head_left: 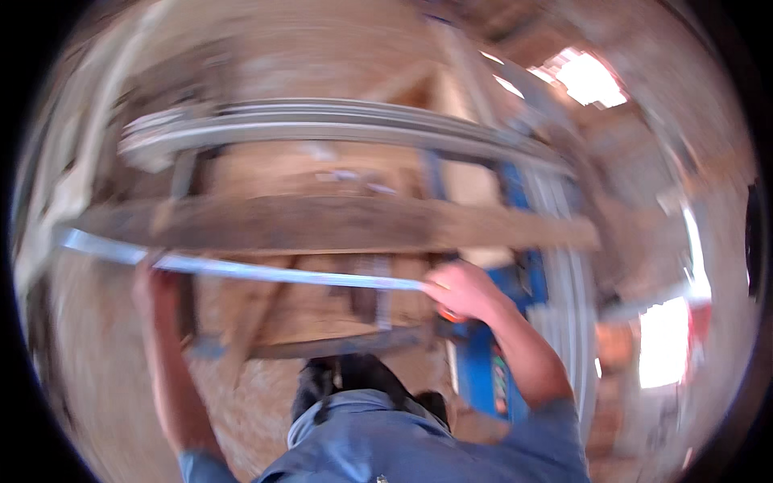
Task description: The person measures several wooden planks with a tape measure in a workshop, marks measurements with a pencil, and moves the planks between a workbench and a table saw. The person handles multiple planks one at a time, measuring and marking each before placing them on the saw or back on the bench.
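A long, narrow, pale blue-white strip (298,276) stretches across in front of me, slightly tilted, its left end higher. My right hand (465,288) is closed in a fist at the strip's right end. A small orange thing (451,314) shows under that fist; its kind is too blurred to tell. Farther left, my left hand (157,282) is closed around the strip, and the strip runs on past it to the left. Motion smears the left fingers. Just beyond the strip lies a long brown wooden plank (338,225), roughly alongside it.
Several long grey metal profiles (338,121) lie across the far side of the stand. Below the plank is a wooden board surface (322,310). To the right are a blue case or machine (483,378) and more grey profiles (568,322).
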Demonstrator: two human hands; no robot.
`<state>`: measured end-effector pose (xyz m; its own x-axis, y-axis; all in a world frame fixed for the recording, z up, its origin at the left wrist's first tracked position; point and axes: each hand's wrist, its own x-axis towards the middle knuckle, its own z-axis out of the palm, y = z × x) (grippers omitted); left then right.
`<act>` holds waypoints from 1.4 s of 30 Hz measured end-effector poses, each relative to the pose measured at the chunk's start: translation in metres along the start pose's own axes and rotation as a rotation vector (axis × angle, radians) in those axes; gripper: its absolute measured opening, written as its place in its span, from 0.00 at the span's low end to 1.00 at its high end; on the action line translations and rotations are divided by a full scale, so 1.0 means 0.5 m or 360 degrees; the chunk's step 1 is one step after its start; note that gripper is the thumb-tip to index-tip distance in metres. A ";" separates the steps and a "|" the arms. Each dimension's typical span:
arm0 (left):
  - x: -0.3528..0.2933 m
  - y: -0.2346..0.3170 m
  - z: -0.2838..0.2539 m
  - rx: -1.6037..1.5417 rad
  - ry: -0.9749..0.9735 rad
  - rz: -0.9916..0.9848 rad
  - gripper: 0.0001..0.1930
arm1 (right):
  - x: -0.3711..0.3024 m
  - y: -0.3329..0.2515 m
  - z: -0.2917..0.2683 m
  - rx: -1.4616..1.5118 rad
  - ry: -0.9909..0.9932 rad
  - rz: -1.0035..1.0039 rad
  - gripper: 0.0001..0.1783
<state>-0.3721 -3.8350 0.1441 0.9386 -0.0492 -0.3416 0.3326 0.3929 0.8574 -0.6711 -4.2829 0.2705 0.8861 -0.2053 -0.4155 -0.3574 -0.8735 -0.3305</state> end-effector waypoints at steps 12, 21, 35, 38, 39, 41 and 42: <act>-0.271 -0.214 0.347 0.0921 -0.0205 -0.0008 0.15 | -0.105 0.498 -0.107 -0.0007 0.0363 0.0481 0.18; -0.541 -0.501 0.837 0.1728 -0.1031 0.0347 0.12 | -0.115 0.936 -0.205 -0.0076 0.0239 0.0603 0.21; -0.764 -0.775 1.238 0.1980 -0.1851 0.1053 0.14 | -0.127 1.125 -0.237 -0.0115 0.0219 0.0586 0.21; -0.789 -0.803 1.268 0.1979 -0.1914 0.0998 0.14 | -0.143 1.151 -0.251 -0.0192 0.0100 0.0608 0.22; -0.799 -0.807 1.270 0.1972 -0.1942 0.1002 0.14 | -0.158 1.160 -0.254 -0.0188 0.0089 0.0643 0.23; -0.806 -0.817 1.285 0.1986 -0.1972 0.0983 0.14 | -0.175 1.191 -0.266 -0.0183 0.0057 0.0715 0.23; -0.802 -0.820 1.296 0.2008 -0.1976 0.0963 0.14 | -0.176 1.213 -0.271 -0.0203 0.0072 0.0727 0.23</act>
<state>-0.8250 -4.5716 0.1792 0.2699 -0.9627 0.0206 -0.7091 -0.1843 0.6806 -0.9257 -4.8546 0.2213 0.6598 -0.5974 -0.4558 -0.6768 -0.7361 -0.0150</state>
